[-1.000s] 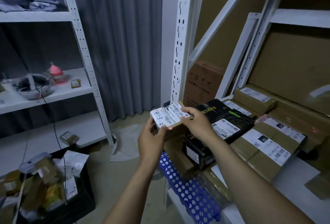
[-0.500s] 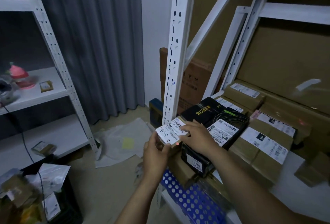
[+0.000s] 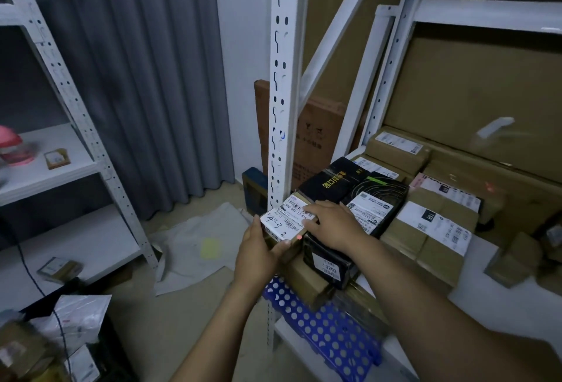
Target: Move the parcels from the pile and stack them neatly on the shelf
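A small parcel with a white barcode label marked "4 3 2" sits at the front left corner of the shelf's stack, against the white upright post. My left hand grips its near left edge from below. My right hand lies flat on its right side, fingers over the label. Beside it lie a black box and several brown labelled parcels on the white shelf. The pile of parcels fills a dark bin at the bottom left.
A blue perforated crate sticks out under the stacked parcels. A tall brown carton leans behind the post. Crumpled grey wrapping lies on the floor. A second white rack stands at the left with a pink bottle.
Both hands have carried the small parcel down and forward, from in front of the shelf onto the stack beside the black box. My view has turned right, toward the shelf.
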